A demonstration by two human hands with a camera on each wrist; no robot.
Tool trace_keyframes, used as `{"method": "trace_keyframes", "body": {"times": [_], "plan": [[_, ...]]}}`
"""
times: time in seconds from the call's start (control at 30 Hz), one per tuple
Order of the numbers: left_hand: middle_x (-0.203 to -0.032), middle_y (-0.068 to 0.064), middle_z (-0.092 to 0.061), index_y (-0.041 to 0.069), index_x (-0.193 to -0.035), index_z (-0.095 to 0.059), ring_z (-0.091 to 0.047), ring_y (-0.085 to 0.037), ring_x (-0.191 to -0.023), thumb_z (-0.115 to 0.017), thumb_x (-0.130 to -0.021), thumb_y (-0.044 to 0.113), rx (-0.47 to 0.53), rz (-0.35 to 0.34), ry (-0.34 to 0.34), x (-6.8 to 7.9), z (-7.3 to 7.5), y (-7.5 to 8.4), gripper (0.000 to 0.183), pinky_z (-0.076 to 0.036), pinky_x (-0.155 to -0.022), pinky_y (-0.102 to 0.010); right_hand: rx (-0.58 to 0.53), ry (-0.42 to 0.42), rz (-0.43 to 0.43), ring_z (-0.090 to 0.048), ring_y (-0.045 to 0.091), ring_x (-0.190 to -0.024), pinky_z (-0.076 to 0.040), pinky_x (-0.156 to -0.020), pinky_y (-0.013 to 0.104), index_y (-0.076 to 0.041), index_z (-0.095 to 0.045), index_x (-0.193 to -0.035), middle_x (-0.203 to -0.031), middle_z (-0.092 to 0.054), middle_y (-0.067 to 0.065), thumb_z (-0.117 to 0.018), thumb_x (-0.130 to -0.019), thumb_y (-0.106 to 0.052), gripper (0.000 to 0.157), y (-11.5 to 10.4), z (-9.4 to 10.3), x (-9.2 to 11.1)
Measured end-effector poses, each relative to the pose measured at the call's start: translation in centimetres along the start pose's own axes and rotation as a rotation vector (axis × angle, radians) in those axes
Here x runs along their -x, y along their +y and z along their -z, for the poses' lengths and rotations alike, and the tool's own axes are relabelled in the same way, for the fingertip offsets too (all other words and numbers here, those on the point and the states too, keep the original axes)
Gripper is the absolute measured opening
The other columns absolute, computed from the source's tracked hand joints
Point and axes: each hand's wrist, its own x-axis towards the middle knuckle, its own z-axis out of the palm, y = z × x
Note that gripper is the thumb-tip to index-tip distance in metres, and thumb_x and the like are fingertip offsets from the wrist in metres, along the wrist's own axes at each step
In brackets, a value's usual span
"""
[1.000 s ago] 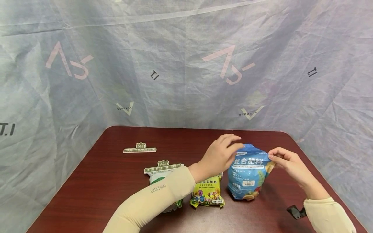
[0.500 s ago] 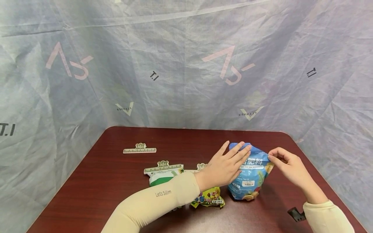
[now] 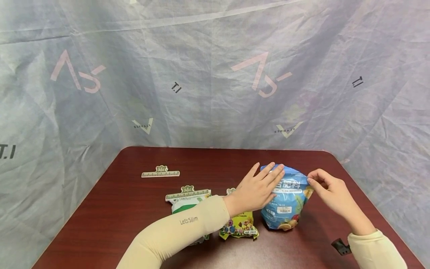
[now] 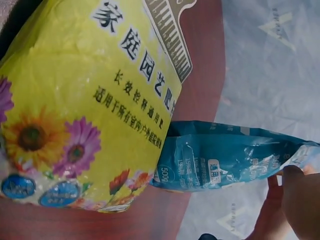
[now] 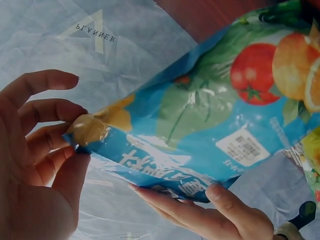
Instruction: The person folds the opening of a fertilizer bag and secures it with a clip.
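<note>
A blue fertilizer bag [image 3: 283, 203], printed with fruit and vegetables, stands upright toward the table's right side. My left hand [image 3: 253, 190] lies with straight, spread fingers against the bag's upper left front. At the opposite top corner, my right hand [image 3: 330, 190] pinches the bag's edge between thumb and fingers; the right wrist view shows that corner between the fingertips [image 5: 82, 160]. Left of the blue bag is a yellow flower-printed fertilizer bag [image 4: 85, 95], its top in a piano-keyboard clip [image 4: 172, 35]. My left forearm partly covers it in the head view.
A white and green bag [image 3: 184, 203] with another keyboard clip [image 3: 187, 193] on top lies farther left, partly behind my sleeve. A loose keyboard clip [image 3: 160, 172] rests at the back left of the dark red table [image 3: 100, 209]. Grey printed cloth [image 3: 201, 74] hangs around the table.
My left hand has gone from half-curled fingers at the bag's top left to flat fingers across its front. The blue bag has shifted slightly left; my right hand keeps its pinch.
</note>
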Motion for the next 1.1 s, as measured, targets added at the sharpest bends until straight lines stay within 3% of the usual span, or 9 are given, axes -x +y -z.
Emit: {"method": "trace_keyframes", "body": {"times": [0.53,1.1], "plan": [[-0.153,-0.005,-0.009,0.01,-0.147,-0.009,-0.018,-0.018,-0.137,-0.026,-0.097,0.049,0.056,-0.053,-0.035,-0.1,-0.9,-0.7,0.066,-0.021,-0.106,-0.044,0.098,0.058,0.143,-0.053,0.002,-0.066,-0.043,-0.056,0.019,-0.013,-0.056,-0.095,-0.079,-0.057,-0.005,-0.057,-0.09,-0.007,0.007,0.3,-0.6,0.0],[-0.149,-0.004,-0.023,0.008,-0.146,-0.016,-0.029,-0.013,-0.131,-0.029,-0.097,0.049,0.136,-0.09,-0.035,-0.1,-1.2,-0.9,0.065,-0.032,-0.095,-0.032,0.268,0.109,0.266,-0.039,0.008,-0.065,-0.036,-0.052,0.026,-0.006,-0.056,-0.094,-0.074,-0.047,-0.006,-0.062,-0.083,0.001,0.015,0.2,-1.1,0.2]]}}
